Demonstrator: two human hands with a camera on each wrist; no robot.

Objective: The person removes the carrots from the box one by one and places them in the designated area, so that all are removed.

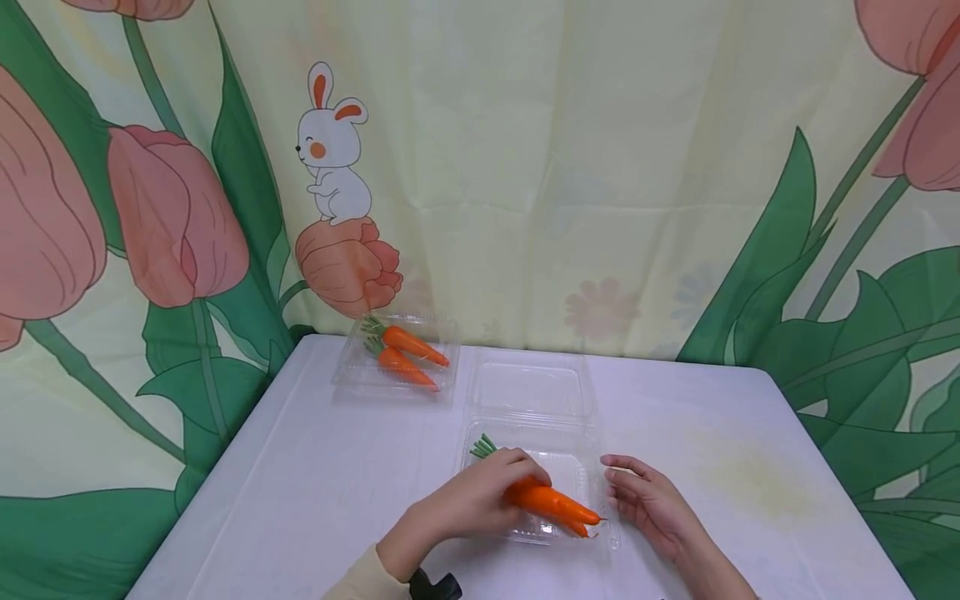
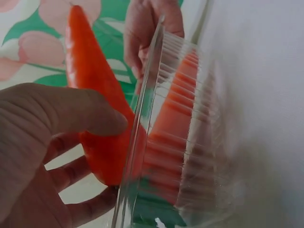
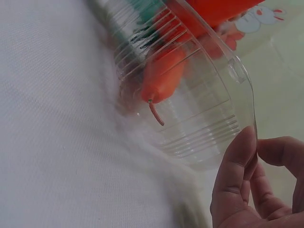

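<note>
An open clear plastic box (image 1: 577, 467) lies on the table, its lid (image 1: 531, 387) folded back flat. My left hand (image 1: 491, 492) grips an orange carrot (image 1: 551, 500) over the box, thumb on one side and fingers round the other. Beneath it a second carrot (image 1: 576, 527) shows its tip; in the left wrist view this carrot (image 2: 173, 109) is seen through the ribbed wall. Green stalks (image 1: 483, 447) stick out past the left hand. On the box's right side, my right hand (image 1: 648, 500) pinches the rim between thumb and finger, as the right wrist view shows.
At the back left stands another clear box (image 1: 345, 372) with two carrots (image 1: 408, 367) in it. The table has a white cover (image 1: 247, 500). Behind its far edge hangs a curtain (image 1: 480, 167) printed with tulips and a rabbit.
</note>
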